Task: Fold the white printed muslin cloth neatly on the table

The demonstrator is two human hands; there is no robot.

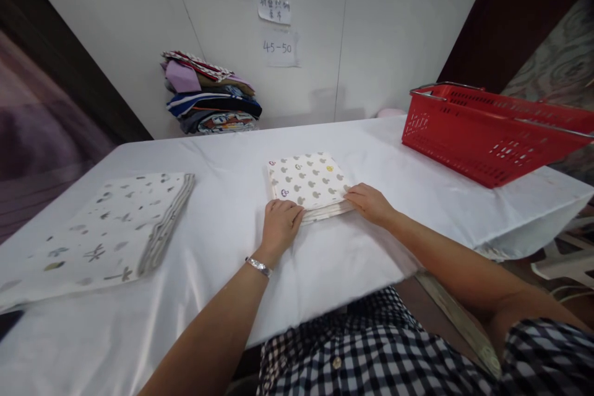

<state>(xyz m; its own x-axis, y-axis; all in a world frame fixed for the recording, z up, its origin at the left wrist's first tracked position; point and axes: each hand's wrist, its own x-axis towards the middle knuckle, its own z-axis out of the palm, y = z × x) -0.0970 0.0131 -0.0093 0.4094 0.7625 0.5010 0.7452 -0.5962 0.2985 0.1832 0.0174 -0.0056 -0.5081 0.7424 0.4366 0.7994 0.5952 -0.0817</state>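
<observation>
Both hands (pixel 325 213) on square folded cloth (pixel 309 182)

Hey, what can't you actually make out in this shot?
Head view only:
- Near edge of the folded cloth: covered by the left hand and right hand.
- Basket contents: hidden by its wall.
- Wall notes: top one too small to read.
- Patterned cloth: cut off at left edge.
</observation>
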